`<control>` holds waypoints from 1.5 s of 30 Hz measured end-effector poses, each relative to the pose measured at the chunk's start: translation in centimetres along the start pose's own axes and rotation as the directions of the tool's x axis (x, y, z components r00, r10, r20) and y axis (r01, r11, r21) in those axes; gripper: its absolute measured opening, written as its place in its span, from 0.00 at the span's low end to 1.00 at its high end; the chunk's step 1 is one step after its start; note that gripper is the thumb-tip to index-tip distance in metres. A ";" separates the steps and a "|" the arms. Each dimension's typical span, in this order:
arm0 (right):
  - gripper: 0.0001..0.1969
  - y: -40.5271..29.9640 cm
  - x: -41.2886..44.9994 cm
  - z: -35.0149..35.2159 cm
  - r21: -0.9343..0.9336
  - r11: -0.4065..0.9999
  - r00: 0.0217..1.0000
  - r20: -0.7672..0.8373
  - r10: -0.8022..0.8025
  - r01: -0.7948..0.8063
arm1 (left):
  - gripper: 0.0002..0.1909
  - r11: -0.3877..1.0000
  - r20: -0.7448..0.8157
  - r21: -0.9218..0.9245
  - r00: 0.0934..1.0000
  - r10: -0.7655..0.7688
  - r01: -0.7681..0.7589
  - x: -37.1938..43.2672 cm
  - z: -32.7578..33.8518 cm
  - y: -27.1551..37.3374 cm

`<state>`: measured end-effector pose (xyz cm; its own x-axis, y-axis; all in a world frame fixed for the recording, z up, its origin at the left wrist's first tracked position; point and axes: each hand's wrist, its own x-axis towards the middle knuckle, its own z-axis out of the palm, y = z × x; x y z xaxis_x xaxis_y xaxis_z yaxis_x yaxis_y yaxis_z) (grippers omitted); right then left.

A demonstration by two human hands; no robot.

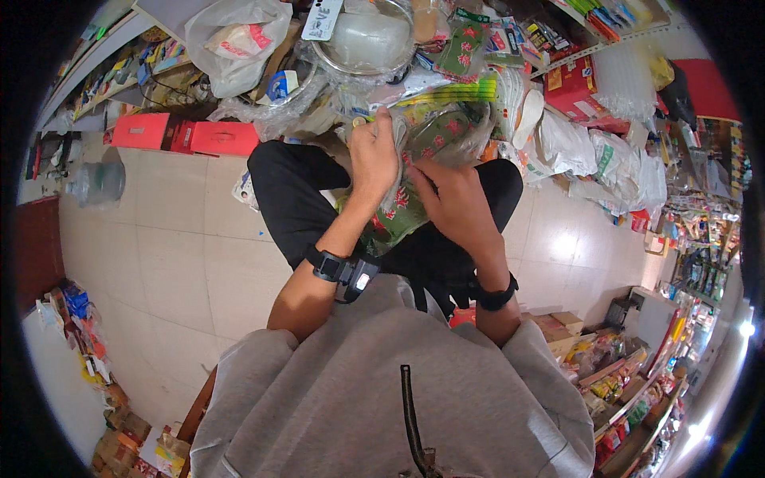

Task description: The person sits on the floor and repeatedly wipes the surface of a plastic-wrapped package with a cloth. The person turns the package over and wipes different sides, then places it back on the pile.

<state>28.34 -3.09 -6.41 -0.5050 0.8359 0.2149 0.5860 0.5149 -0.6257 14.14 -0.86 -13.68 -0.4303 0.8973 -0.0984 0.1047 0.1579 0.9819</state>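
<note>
My left hand (372,156) is closed around a folded greyish layer (395,185), thumb pointing up. Below it, a green insole (400,218) with red printed characters slants across my lap. My right hand (451,200) grips that insole's right edge, its fingertips partly hidden. Just beyond my hands, a clear plastic bag (478,134) holds another green insole (439,134) with red marks. A yellow-green strip (454,94) lies above the bag. Farther up is one more green patterned insole (460,51), and white insoles (514,104) are stacked at its lower right.
A steel bowl (364,36) with plastic wrap and a white plastic bag (239,45) stand in the goods ahead. Red boxes (224,137) sit at left, near a large clear water bottle (98,184). White sacks (621,161) crowd the right. Loaded shelves (633,382) line the lower right.
</note>
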 end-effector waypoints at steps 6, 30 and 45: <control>0.08 -0.4 -0.3 -1.2 0.111 0.990 0.994 -0.058 0.096 -0.089 | 0.31 0.975 -0.180 -0.036 0.958 -0.222 0.219 4.1 -1.4 -2.0; 0.12 2.8 2.0 -2.6 0.200 0.938 0.941 -0.133 0.312 -0.283 | 0.22 0.869 0.213 0.320 0.922 0.323 -0.378 -3.9 -2.1 -0.2; 0.17 5.3 0.5 -8.4 0.318 0.915 0.742 -0.544 0.391 -0.249 | 0.25 0.648 0.036 -0.638 0.856 -0.516 0.417 0.9 -9.6 -5.7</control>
<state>36.48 1.67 -3.33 0.1997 0.9251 0.3229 0.4607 0.2022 -0.8642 4.60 -4.92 -17.77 -0.3903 0.7014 -0.5965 -0.6834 0.2134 0.6981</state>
